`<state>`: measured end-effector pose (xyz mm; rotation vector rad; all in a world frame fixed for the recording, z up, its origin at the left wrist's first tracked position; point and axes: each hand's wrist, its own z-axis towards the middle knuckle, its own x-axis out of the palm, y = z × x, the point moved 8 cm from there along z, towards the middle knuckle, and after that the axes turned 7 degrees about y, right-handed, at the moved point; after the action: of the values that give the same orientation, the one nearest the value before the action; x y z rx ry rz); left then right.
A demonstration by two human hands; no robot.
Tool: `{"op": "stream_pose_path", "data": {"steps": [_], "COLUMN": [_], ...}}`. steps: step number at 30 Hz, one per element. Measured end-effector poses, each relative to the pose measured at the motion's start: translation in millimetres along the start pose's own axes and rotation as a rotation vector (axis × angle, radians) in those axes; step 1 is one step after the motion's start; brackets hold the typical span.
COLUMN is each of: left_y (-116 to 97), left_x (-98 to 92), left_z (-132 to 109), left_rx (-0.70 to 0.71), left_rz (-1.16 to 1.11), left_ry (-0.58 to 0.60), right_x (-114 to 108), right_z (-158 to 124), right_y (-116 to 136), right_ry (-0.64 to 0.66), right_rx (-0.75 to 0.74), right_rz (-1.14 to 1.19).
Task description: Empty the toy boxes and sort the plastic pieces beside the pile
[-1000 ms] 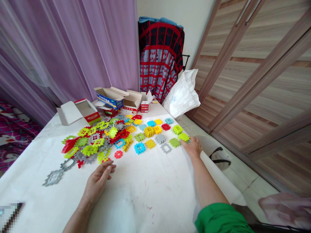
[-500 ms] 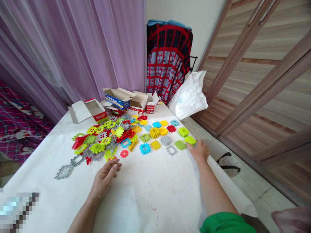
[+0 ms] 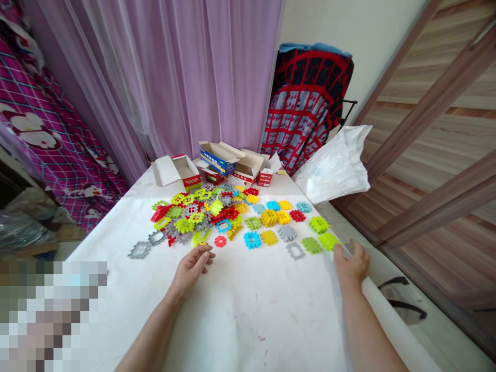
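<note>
My left hand rests over the white tablecloth, fingers loosely curved and holding nothing visible. Just beyond its fingertips lie a small red disc and a heap of colourful interlocking plastic pieces. At the table's right edge is my right hand, thumb and fingers apart with nothing seen between them. Close to its thumb lies a lime-green piece, beside a darker green piece. Left of these sit a grey frame-shaped piece, a yellow piece and a blue piece.
Opened cardboard boxes stand along the table's far side. A white plastic bag leans at the far right corner. Wooden wardrobe doors rise to the right, and a purple curtain hangs behind the table.
My right hand has drawn slightly away from the lime-green piece toward the table edge. My left hand keeps about the same place. The whole view has turned left.
</note>
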<state>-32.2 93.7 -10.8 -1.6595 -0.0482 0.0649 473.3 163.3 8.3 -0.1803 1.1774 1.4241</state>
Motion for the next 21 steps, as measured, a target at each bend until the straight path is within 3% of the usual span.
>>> {"op": "stream_pose_path", "data": {"steps": [4,7,11,15,18,21], "left_y": [-5,-8,-10,-9,-7,-5], "left_x": [-7.2,-25.5,-52.2,-58.9,-56.2,-54.8], "left_z": [0,2,3,4,5,6], "left_rx": [0.012,0.032,0.054,0.059,0.058,0.067], "left_rz": [-0.017,-0.029,-0.06,-0.066,-0.049,-0.024], "left_ry": [-0.049,-0.147,-0.281,-0.303,-0.283,-0.264], "right_x": [-10,-6,14,44,75,99], "right_z": [-7,-17,-38,-70,-93,-105], "right_y": [15,49,127,221,280,321], "right_ry": [-0.199,-0.191,-0.039,0.187,0.42,0.587], "right_rx": [-0.187,-0.319,-0.512,-0.69,-0.711,-0.665], "right_rz": [0.108,0.158,0.276,0.348,0.239,0.091]}}
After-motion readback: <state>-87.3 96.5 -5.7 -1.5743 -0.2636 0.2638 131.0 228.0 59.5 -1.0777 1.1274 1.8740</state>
